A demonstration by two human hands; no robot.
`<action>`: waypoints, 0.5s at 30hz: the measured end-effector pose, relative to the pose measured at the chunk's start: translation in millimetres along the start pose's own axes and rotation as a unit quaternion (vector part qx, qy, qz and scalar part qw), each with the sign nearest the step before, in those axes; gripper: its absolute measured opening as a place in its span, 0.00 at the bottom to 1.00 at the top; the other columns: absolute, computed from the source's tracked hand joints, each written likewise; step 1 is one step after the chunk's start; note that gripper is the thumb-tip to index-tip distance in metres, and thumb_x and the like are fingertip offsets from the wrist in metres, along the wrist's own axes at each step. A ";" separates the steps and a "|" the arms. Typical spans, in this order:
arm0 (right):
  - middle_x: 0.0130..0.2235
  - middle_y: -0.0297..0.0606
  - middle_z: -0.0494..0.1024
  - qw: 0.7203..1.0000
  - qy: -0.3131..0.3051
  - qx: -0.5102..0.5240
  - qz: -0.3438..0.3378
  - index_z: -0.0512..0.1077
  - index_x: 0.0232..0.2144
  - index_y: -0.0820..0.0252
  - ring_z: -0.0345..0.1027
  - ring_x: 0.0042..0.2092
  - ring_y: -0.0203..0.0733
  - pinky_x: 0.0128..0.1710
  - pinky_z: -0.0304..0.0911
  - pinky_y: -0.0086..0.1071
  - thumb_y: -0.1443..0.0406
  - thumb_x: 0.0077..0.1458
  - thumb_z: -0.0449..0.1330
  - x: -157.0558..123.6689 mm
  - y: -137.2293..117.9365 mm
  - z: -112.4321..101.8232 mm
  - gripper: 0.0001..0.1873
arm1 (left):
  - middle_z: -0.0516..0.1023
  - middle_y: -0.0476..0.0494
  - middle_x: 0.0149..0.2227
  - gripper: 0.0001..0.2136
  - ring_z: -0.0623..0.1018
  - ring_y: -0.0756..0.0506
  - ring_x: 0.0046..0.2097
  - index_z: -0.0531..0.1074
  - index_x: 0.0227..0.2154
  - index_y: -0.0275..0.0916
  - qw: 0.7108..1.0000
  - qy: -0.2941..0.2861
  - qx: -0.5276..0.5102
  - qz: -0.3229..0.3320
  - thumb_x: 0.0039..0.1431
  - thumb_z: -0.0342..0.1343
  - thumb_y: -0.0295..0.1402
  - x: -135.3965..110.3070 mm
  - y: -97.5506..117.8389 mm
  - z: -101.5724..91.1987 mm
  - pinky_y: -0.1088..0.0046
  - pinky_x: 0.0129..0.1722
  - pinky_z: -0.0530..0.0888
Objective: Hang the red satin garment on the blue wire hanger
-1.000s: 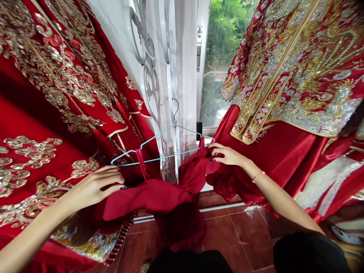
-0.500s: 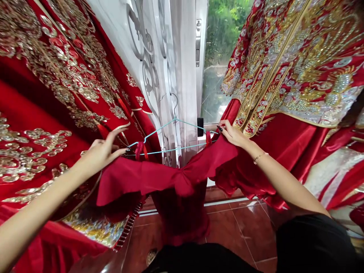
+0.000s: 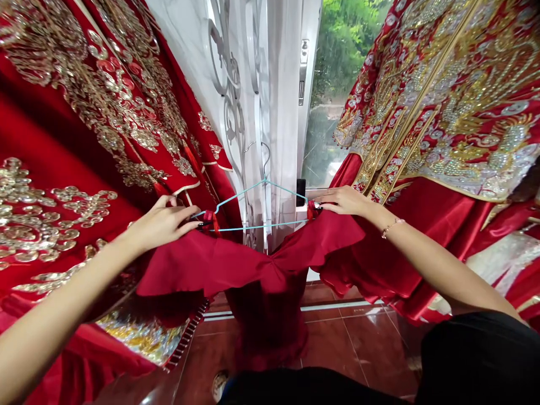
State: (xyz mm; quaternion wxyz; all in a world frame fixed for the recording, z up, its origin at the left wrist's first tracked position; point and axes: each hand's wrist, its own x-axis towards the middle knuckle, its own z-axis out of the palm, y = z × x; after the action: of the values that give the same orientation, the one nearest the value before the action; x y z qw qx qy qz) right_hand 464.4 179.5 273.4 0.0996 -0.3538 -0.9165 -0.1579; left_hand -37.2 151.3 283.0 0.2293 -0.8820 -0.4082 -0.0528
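Observation:
A dark red dress [image 3: 248,261] with a wide ruffled neckline hangs by its straps from a thin light-blue hanger [image 3: 240,194]. The hanger's metal hook [image 3: 266,153] points up and is in front of white scrollwork. At the hanger's left end, my left hand [image 3: 166,224] is closed, thumb and fingers pinching the dress by its left strap [image 3: 207,216]. My right hand [image 3: 343,201] pinches the dress at the right strap [image 3: 311,210], on the opposite end of the hanger. The fingertips partly hide both hanger ends.
Red garments with gold embroidery [image 3: 143,132] hang close on the left. Another beaded red outfit [image 3: 455,124] hangs on the right. Ahead are white scrollwork metal [image 3: 232,107], a pale curtain [image 3: 283,112] and a glass door [image 3: 337,107]. Reddish floor tiles [image 3: 337,343] lie below.
Both hands have slid inward along the dress top onto the straps. The fingers of my left hand have folded down. Seen from the camera, the hanger sits slightly further right and lower.

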 end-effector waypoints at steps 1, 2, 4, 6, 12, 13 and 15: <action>0.46 0.42 0.83 1.000 -0.010 -0.001 -0.017 0.77 0.49 0.54 0.76 0.46 0.46 0.39 0.67 0.35 0.52 0.68 0.46 3.3 1.4 -2.2 0.24 | 0.82 0.39 0.33 0.36 0.72 0.44 0.34 0.74 0.50 0.31 0.999 -0.015 -0.024 0.026 0.69 0.29 0.54 2.2 -8.4 -0.8 0.63 0.52 0.60; 0.45 0.42 0.83 0.999 -0.021 -0.002 -0.035 0.77 0.48 0.54 0.76 0.45 0.46 0.39 0.66 0.35 0.51 0.67 0.46 7.5 2.9 -4.6 0.24 | 0.83 0.39 0.34 0.36 0.72 0.45 0.34 0.73 0.51 0.32 0.997 -0.029 -0.048 0.049 0.68 0.29 0.56 4.4 -16.0 -1.7 0.63 0.52 0.59; 0.42 0.42 0.84 0.996 -0.047 -0.007 -0.071 0.78 0.46 0.54 0.76 0.43 0.46 0.38 0.65 0.36 0.49 0.67 0.45 17.0 5.5 -9.4 0.26 | 0.83 0.41 0.39 0.34 0.72 0.47 0.34 0.73 0.51 0.35 0.992 -0.048 -0.082 0.077 0.68 0.32 0.56 7.9 -27.0 -3.4 0.65 0.51 0.58; 0.39 0.43 0.83 0.992 -0.074 -0.020 -0.097 0.78 0.42 0.55 0.75 0.40 0.46 0.37 0.64 0.37 0.48 0.67 0.44 25.7 6.9 -13.3 0.28 | 0.83 0.42 0.40 0.32 0.71 0.48 0.34 0.74 0.50 0.37 0.991 -0.057 -0.088 0.084 0.68 0.32 0.56 10.1 -31.5 -4.1 0.66 0.50 0.57; 0.35 0.46 0.82 0.998 -0.055 -0.017 0.007 0.71 0.53 0.61 0.74 0.34 0.47 0.34 0.64 0.39 0.46 0.65 0.46 21.7 2.5 -15.1 0.30 | 0.83 0.39 0.35 0.37 0.72 0.45 0.33 0.74 0.49 0.35 0.996 0.002 -0.044 0.082 0.67 0.27 0.58 8.3 -30.1 7.8 0.66 0.47 0.57; 0.38 0.46 0.82 0.999 -0.047 -0.003 0.011 0.69 0.56 0.61 0.75 0.36 0.47 0.36 0.65 0.39 0.47 0.65 0.47 17.7 1.5 -14.8 0.30 | 0.84 0.38 0.36 0.38 0.72 0.45 0.33 0.74 0.50 0.35 0.996 0.010 -0.038 0.080 0.67 0.26 0.58 7.4 -31.1 10.9 0.66 0.47 0.57; 0.45 0.45 0.81 0.998 -0.047 0.025 -0.020 0.69 0.58 0.57 0.75 0.44 0.47 0.43 0.68 0.40 0.49 0.66 0.47 10.9 0.2 -15.3 0.28 | 0.84 0.38 0.36 0.37 0.73 0.45 0.34 0.74 0.50 0.35 0.996 0.019 -0.031 0.082 0.67 0.27 0.57 5.6 -35.1 16.5 0.67 0.47 0.57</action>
State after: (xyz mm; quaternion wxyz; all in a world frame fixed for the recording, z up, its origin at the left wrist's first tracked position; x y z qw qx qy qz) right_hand 457.6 180.8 290.8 0.0617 -0.3395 -0.9309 -0.1201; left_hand -61.2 182.3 282.6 0.2130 -0.9182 -0.3278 -0.0637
